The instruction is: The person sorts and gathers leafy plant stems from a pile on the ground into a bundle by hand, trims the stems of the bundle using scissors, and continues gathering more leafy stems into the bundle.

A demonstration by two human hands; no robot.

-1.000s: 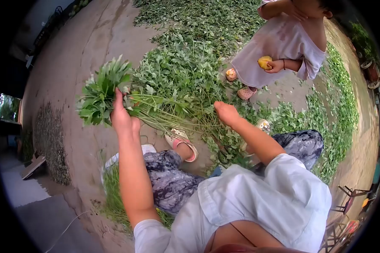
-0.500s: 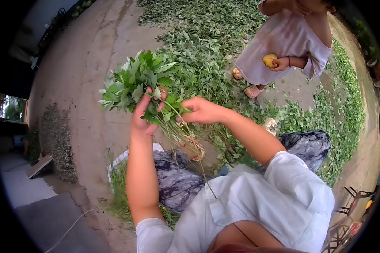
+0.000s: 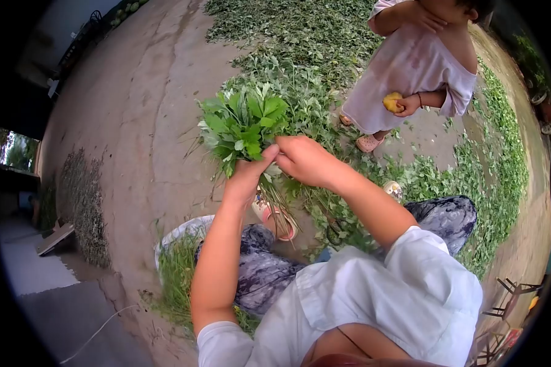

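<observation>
My left hand (image 3: 249, 174) is closed around a bunch of leafy green stems (image 3: 242, 125). The broad, lobed leaves fan out above the fist, and thin stems hang below it toward my shoe (image 3: 277, 221). Against the left thumb, at the right side of the bunch, rests my right hand (image 3: 306, 161). Its fingers are curled in and partly hidden, so what they pinch does not show.
Cut greenery (image 3: 294, 30) is spread over the concrete floor (image 3: 147, 122) ahead and to the right. A person (image 3: 404, 73) stands close by holding a yellow fruit (image 3: 392, 101). By my left leg lies a white sack (image 3: 187, 229) with grassy plants (image 3: 180, 269).
The bunch and my left hand have moved right, nearer my right hand. A long loose stem that hung toward my shirt no longer shows there. My right hand has come up to the left thumb.
</observation>
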